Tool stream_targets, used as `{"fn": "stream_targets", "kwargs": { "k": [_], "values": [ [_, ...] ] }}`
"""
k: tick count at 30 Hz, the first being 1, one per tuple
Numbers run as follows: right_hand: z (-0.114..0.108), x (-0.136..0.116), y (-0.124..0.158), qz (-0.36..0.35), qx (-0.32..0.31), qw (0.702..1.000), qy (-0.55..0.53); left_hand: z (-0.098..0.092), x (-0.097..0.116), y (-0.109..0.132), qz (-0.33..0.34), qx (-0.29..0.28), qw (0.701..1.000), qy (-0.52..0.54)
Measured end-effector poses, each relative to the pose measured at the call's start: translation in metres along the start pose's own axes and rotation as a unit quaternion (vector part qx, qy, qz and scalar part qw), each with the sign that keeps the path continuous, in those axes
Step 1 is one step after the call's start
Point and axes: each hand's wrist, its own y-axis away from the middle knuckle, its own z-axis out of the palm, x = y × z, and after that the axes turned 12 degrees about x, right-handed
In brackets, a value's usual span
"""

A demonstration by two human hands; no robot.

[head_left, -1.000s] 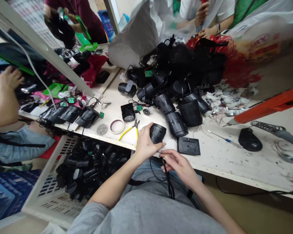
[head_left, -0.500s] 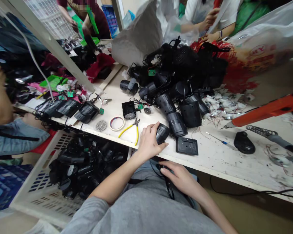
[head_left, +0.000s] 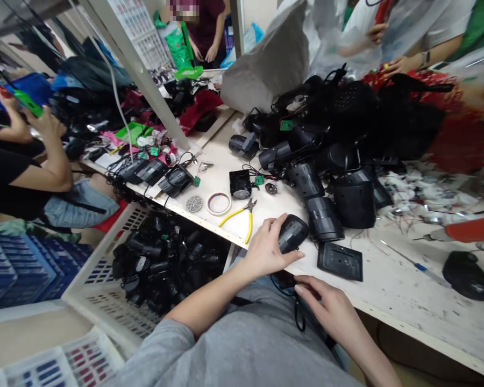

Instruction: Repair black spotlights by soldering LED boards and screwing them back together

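Note:
My left hand [head_left: 266, 248] is wrapped round a small black lamp housing [head_left: 292, 234] lying at the front edge of the white workbench [head_left: 395, 293]. Below the bench edge, over my lap, my right hand [head_left: 326, 307] is closed on the housing's black cord [head_left: 297, 317], which hangs down in a loop. A flat black square plate [head_left: 340, 261] lies just right of the housing. Yellow-handled pliers [head_left: 242, 214] lie just left of my left hand.
A big heap of black lamp housings [head_left: 326, 145] fills the bench's back. A tape ring [head_left: 220, 203], a screwdriver [head_left: 407, 259] and an orange tool [head_left: 468, 230] lie around. A white crate of black parts [head_left: 161, 263] stands below left. Other people work at left and behind.
My view has swung left. The left hand has laid the housing flatter on the bench edge. My right hand has dropped lower along the cord, under the bench edge.

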Motion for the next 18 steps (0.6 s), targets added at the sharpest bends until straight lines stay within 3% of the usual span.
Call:
{"fn": "stream_targets", "kwargs": {
  "k": [3,7,14,18],
  "values": [
    [0.002,0.001,0.0,-0.019,0.014,0.999,0.023,-0.001,-0.006,0.008,-0.019,0.007,1.0,0.007],
    [0.005,-0.002,0.001,-0.042,0.036,0.998,0.039,0.004,-0.02,0.016,-0.005,0.059,0.998,0.036],
    [0.013,-0.003,0.0,-0.043,0.068,0.994,0.07,0.008,-0.032,0.022,0.111,0.164,0.98,0.033],
    [0.012,-0.002,-0.004,-0.029,0.051,0.996,0.068,0.008,-0.03,0.022,0.157,0.197,0.967,0.031]
  ]
}}
